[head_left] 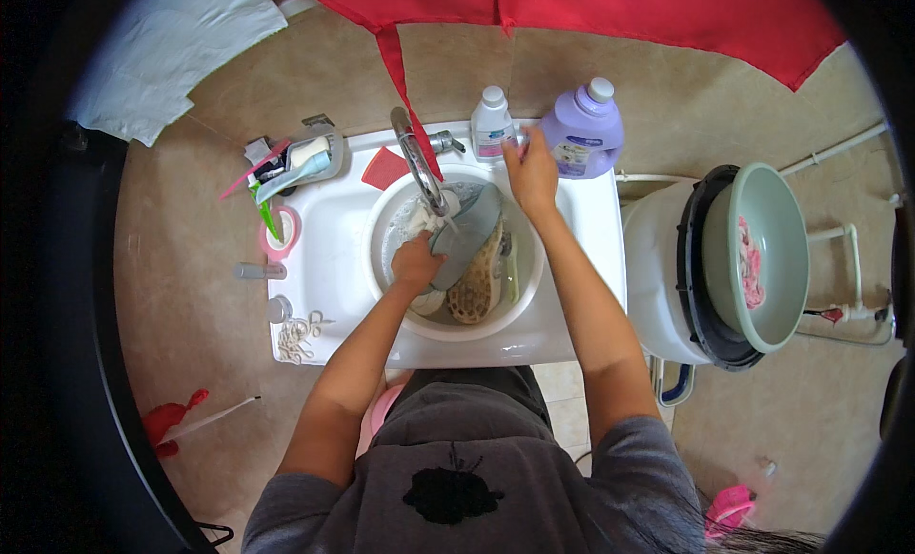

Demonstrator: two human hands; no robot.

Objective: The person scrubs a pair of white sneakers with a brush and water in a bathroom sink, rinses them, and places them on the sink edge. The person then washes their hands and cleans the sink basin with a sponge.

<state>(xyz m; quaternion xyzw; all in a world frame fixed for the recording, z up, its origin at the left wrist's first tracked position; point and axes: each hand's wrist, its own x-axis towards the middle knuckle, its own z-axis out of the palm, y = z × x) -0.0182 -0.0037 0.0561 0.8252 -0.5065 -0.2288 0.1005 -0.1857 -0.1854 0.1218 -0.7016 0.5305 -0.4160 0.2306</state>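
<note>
A white basin (375, 268) sits in the sink, holding water with suds. My left hand (417, 261) is inside it, closed on the edge of a flat grey insole (469, 237) that lies tilted under the tap (412, 149). Beneath the insole a shoe shows its tan patterned sole (474, 292), partly under water. Pale wet pieces lie by my left fingers, too covered to name. My right hand (536, 177) is behind the basin, between a white bottle (490, 125) and a purple detergent jug (587, 130). Its fingers are curled; what they hold, if anything, is hidden.
Left on the sink counter (324, 230) are a clear box (324, 153) of small items, a pink tape-like ring (282, 232) and white laces (300, 337). A red sponge (383, 168) lies behind the basin. At right, a green basin (782, 258) tops a white barrel (658, 258). Red cloth (610, 6) hangs overhead.
</note>
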